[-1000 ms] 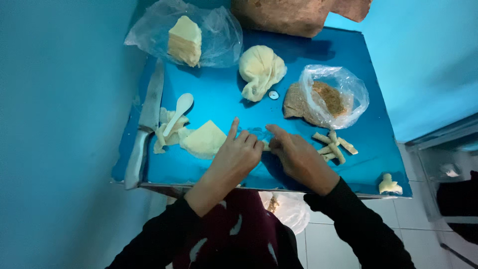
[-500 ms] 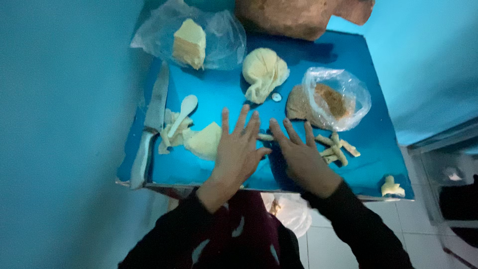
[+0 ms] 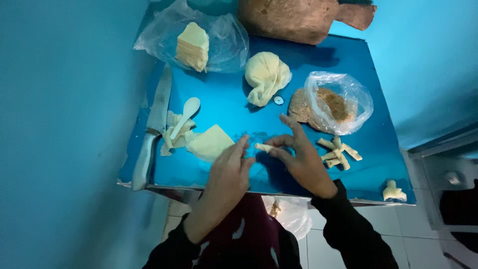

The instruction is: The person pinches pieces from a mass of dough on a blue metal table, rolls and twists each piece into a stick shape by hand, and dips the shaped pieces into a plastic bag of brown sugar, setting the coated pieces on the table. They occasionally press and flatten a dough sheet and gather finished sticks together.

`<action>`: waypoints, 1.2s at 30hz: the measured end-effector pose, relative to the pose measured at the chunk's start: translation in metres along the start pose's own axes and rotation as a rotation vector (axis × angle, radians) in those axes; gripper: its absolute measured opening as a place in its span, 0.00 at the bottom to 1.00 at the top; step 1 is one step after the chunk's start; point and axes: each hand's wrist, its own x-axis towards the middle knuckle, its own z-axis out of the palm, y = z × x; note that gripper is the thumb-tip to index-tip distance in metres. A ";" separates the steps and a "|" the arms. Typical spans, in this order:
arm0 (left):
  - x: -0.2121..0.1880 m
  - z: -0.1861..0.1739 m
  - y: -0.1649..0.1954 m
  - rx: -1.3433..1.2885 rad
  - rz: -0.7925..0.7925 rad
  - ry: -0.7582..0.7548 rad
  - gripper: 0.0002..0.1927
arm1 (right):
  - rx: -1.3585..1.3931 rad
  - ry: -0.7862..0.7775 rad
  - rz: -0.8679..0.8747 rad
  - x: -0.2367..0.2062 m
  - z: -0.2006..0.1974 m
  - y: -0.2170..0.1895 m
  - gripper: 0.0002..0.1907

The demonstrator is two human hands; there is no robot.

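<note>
Your left hand [image 3: 230,167] and your right hand [image 3: 298,158] meet over the front of the shiny blue table [image 3: 229,112]. Between them they pinch a small pale rolled dough stick [image 3: 263,147]. Your left fingers are curled in close, and their tips touch one end of the roll. Your right thumb and first fingers close on the other end, while one right finger sticks up.

Just left of your left hand lies a flat pale yellow dough sheet [image 3: 209,143]. Beside it a white plastic spoon [image 3: 185,115] rests on some pale dough scraps [image 3: 172,139]. A long grey knife [image 3: 152,129] lies along the left edge.

Right of your right hand sits a little pile of finished dough rolls [image 3: 339,152]. Behind them is a clear plastic bag with brown crumbly filling [image 3: 334,102]. At the back left, another clear plastic bag holds a stack of pale dough sheets [image 3: 193,46]. A tied pale cloth bundle [image 3: 266,75] sits in the middle.
</note>
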 end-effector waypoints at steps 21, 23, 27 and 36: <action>-0.024 0.019 -0.001 -0.899 -0.280 0.047 0.19 | 0.170 0.045 -0.148 -0.044 0.018 -0.031 0.39; -0.025 0.019 0.001 -0.883 -0.302 0.070 0.18 | 0.208 0.061 -0.060 -0.043 0.020 -0.031 0.36; -0.025 0.015 0.004 -0.918 -0.317 0.065 0.19 | 0.332 0.025 0.016 -0.040 0.020 -0.031 0.34; -0.024 0.010 0.007 -0.772 -0.270 0.076 0.18 | 0.325 0.027 0.003 -0.041 0.021 -0.030 0.35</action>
